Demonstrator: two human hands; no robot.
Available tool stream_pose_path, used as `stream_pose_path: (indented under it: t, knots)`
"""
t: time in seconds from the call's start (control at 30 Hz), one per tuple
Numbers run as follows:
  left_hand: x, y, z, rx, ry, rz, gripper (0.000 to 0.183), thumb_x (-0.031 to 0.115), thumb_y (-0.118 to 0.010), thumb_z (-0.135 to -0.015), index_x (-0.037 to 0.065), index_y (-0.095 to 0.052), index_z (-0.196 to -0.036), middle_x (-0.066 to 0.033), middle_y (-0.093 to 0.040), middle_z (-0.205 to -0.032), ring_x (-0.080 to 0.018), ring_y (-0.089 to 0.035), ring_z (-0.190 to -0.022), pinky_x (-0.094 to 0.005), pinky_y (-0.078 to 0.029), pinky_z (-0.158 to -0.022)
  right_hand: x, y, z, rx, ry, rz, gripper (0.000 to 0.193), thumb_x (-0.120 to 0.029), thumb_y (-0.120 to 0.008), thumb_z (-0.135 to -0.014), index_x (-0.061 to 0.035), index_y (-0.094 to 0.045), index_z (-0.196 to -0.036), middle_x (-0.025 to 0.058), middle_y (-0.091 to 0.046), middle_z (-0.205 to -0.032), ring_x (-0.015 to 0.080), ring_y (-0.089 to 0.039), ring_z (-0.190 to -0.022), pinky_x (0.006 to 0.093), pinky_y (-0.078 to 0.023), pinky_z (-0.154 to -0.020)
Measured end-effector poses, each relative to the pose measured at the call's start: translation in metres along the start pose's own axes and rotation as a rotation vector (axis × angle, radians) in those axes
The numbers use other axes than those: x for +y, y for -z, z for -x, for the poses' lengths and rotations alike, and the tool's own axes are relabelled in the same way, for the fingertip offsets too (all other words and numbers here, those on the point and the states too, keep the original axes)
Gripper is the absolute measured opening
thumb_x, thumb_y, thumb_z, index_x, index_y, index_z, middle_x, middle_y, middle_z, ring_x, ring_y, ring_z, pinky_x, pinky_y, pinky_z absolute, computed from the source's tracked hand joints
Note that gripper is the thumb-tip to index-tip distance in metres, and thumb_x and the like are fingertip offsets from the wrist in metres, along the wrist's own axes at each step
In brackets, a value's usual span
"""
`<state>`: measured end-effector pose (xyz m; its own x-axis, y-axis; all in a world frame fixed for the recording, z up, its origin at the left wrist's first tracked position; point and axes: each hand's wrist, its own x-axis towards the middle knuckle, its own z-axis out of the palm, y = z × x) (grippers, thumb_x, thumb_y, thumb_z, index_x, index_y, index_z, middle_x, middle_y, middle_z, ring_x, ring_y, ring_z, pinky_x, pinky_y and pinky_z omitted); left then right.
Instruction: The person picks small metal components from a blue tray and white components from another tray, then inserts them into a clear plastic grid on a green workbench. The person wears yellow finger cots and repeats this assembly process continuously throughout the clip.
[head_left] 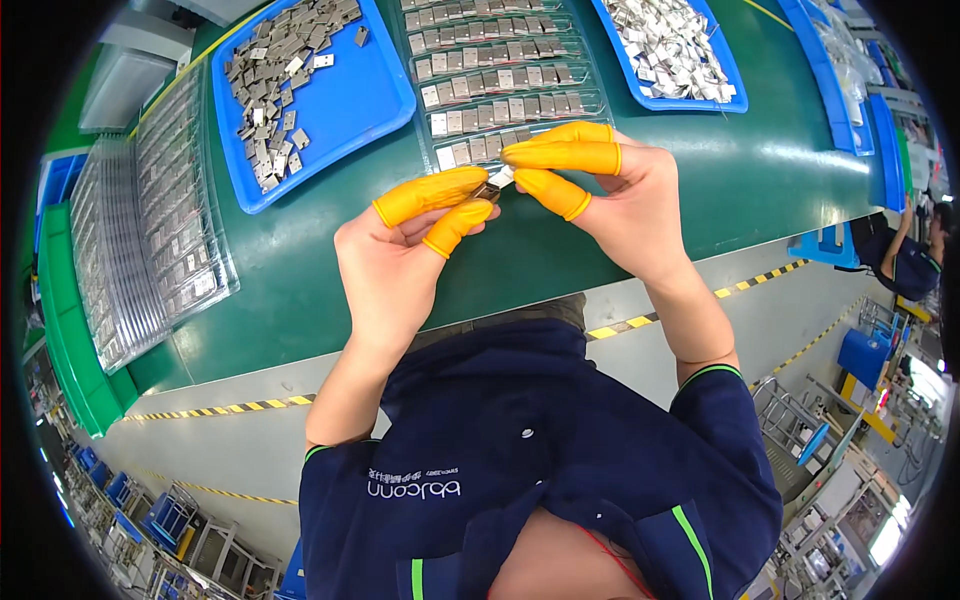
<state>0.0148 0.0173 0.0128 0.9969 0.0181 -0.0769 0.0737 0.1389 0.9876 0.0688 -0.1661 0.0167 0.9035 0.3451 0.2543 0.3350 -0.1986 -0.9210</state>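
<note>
Above the table (503,260), the left hand (392,262) pinches a connector (487,192).

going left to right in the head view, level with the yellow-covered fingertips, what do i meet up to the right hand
Clear plastic trays, blue tray of grey metal pieces, left hand, small dark piece, small white piece, right hand.

One view: head-worn fisheye, aimed steeply down. Shirt (570,400) near, 6 o'clock; left hand (395,260) at 10, right hand (635,205) at 2; green bench (730,190) toward 12.
</note>
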Motion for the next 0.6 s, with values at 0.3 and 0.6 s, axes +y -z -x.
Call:
stream_pose_path:
  t: [0.3, 0.6]
  knots:
    - [-0.005, -0.009, 0.000, 0.047, 0.012, 0.012, 0.025, -0.004, -0.065, -0.080, -0.011, -0.062, -0.104, -0.0167, -0.065, -0.097, -0.0253, -0.067, -0.084, -0.0305, -0.056, -0.075, 0.001, 0.007, 0.003, -0.001, -0.027, -0.057, 0.022, 0.001, -0.071, -0.072, -0.0043, -0.071, -0.094, 0.0060, -0.070, -0.089, 0.0156, -0.063, -0.082, 0.0263, -0.050, -0.076]
    - [-0.004, -0.012, -0.010, -0.044, -0.183, -0.315, 0.023, -0.006, -0.065, -0.080, -0.009, -0.064, -0.103, -0.0147, -0.066, -0.093, -0.0225, -0.067, -0.082, -0.0294, -0.055, -0.075, 0.001, 0.019, 0.010, 0.021, -0.025, -0.088, 0.022, 0.003, -0.071, -0.073, -0.0011, -0.070, -0.095, 0.0073, -0.069, -0.091, 0.0150, -0.063, -0.085, 0.0256, -0.050, -0.077]
